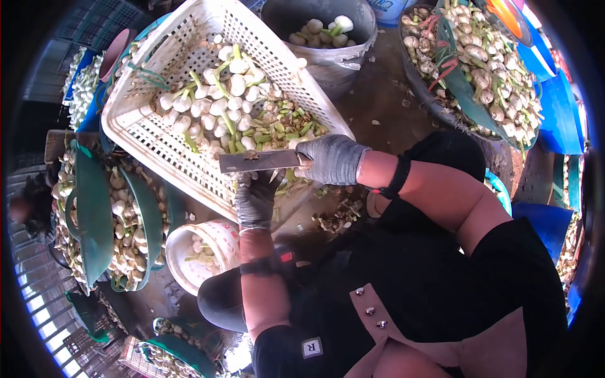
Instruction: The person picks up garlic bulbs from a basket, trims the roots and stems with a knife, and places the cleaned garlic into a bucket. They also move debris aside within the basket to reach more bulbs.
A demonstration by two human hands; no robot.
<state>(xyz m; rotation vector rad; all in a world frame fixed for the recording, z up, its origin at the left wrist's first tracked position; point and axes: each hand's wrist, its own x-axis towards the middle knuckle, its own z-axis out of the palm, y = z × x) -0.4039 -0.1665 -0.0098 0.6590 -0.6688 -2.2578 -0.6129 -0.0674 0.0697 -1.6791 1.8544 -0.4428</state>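
My right hand [333, 160], in a grey glove, is closed round the handle of a broad-bladed knife [259, 161]. The blade points left, over the near edge of a white perforated basket [129, 129]. Just below the blade is my gloved left hand [255, 201], its fingers bent up around something small that the blade and fingers mostly hide. Trimmed garlic bulbs [236, 85] with short green stems lie in the basket, with cut stem pieces [283, 123] heaped at its right side.
A white bucket [224, 242] with some garlic stands left of my left forearm. Beyond the basket is a grey bucket [334, 72] holding bulbs. Large tubs of garlic stand at the right [413, 82] and left [94, 214]. Scraps [340, 217] lie on the floor.
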